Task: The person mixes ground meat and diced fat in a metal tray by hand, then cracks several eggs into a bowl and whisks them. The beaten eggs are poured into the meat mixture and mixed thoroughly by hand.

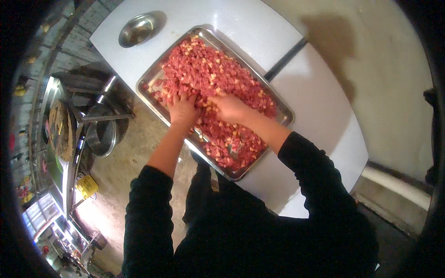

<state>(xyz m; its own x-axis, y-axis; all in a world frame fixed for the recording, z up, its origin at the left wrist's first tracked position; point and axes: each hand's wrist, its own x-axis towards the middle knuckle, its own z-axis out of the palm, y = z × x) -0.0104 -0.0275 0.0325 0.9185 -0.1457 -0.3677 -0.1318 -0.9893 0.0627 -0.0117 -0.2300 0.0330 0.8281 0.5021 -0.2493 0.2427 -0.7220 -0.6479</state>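
A rectangular metal tray (247, 62) lies on a white table, heaped with diced raw meat (194, 66) mixed with pale yellowish pieces. My left hand (183, 110) is over the tray's near left side, its spread fingers pushed into the meat, fingertips partly hidden. My right hand (229, 107) lies on the meat near the tray's middle, a little right of the left one; its fingertips are sunk among the pieces, and whether it grips any cannot be told. Some bare metal shows at the tray's left edge and near its lower end.
A round metal bowl (138, 30) stands on the white table (320, 100) beyond the tray's upper left. A dark strip crosses the tabletop. At left are a metal stand with a round wooden board (62, 130), a large metal pot (101, 135) and a yellow container (87, 186).
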